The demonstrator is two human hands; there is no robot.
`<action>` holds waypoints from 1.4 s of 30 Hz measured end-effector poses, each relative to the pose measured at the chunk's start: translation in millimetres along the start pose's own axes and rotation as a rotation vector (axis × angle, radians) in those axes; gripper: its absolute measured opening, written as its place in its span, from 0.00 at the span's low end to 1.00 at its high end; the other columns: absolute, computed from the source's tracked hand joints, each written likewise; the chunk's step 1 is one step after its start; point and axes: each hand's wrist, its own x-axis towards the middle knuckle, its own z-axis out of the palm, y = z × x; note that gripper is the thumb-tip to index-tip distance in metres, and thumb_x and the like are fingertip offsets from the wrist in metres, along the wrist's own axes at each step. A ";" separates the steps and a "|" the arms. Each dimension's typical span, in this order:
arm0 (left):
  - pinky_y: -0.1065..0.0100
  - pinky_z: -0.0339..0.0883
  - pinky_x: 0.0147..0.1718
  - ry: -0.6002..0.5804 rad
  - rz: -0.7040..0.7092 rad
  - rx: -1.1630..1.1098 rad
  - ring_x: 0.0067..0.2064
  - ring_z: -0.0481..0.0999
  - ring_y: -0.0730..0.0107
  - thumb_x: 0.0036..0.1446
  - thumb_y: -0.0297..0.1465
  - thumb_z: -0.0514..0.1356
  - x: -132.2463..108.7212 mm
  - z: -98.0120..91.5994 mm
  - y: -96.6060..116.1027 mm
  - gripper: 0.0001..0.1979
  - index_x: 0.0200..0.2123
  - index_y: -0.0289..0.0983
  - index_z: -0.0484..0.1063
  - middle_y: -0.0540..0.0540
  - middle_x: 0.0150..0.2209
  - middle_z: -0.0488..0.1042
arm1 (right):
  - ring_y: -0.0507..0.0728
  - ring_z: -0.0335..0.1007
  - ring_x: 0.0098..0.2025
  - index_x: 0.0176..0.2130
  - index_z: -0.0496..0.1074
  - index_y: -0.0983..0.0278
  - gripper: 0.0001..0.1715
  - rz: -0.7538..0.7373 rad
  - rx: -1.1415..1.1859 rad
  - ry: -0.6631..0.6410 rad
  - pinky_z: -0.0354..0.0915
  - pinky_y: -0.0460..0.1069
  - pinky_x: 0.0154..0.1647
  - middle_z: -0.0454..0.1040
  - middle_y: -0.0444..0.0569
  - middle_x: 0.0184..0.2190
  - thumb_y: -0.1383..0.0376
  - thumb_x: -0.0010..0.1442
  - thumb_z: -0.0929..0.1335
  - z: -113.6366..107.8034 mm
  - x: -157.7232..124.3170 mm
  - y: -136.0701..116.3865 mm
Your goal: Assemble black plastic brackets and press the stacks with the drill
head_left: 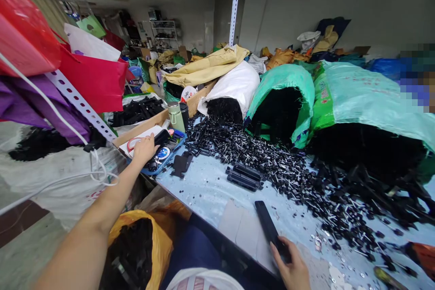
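Both hands are at work over the surface (200, 186): the right hand (292, 263) grasps the near end of a long black bar (268, 224), which slants away over a pale flat sheet (238, 222) near the surface's front edge. The left hand (144, 148) reaches to the blue tray (180, 143), its fingers at a dark flat object (162, 137); whether they grip it, I cannot tell. Slotted black parts (244, 176) lie beyond the bar, beside heaped screws (272, 163) spread before the open sacks (283, 77).
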 end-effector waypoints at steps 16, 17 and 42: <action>0.53 0.56 0.41 -0.021 -0.053 -0.022 0.48 0.63 0.45 0.55 0.39 0.44 -2.1 -6.8 7.3 0.32 0.58 0.24 0.46 0.28 0.47 0.65 | 0.56 0.69 0.31 0.40 0.67 0.64 0.25 0.004 -0.011 -0.018 0.66 0.46 0.26 0.71 0.52 0.36 0.49 0.51 0.64 -1.2 -0.5 -2.9; 0.53 0.56 0.41 -0.018 -0.050 -0.018 0.48 0.63 0.45 0.55 0.39 0.44 -2.1 -6.9 7.3 0.32 0.57 0.24 0.46 0.28 0.47 0.65 | 0.56 0.68 0.31 0.40 0.67 0.64 0.25 0.011 -0.005 -0.018 0.66 0.46 0.25 0.71 0.52 0.37 0.49 0.51 0.64 -1.3 -0.5 -3.3; 0.55 0.56 0.40 -0.029 -0.056 -0.081 0.48 0.65 0.46 0.57 0.42 0.41 -12.7 -17.8 28.3 0.30 0.56 0.26 0.51 0.29 0.45 0.66 | 0.57 0.69 0.31 0.40 0.67 0.65 0.25 0.013 -0.016 -0.013 0.66 0.48 0.27 0.72 0.52 0.36 0.48 0.51 0.64 -1.9 1.2 -6.6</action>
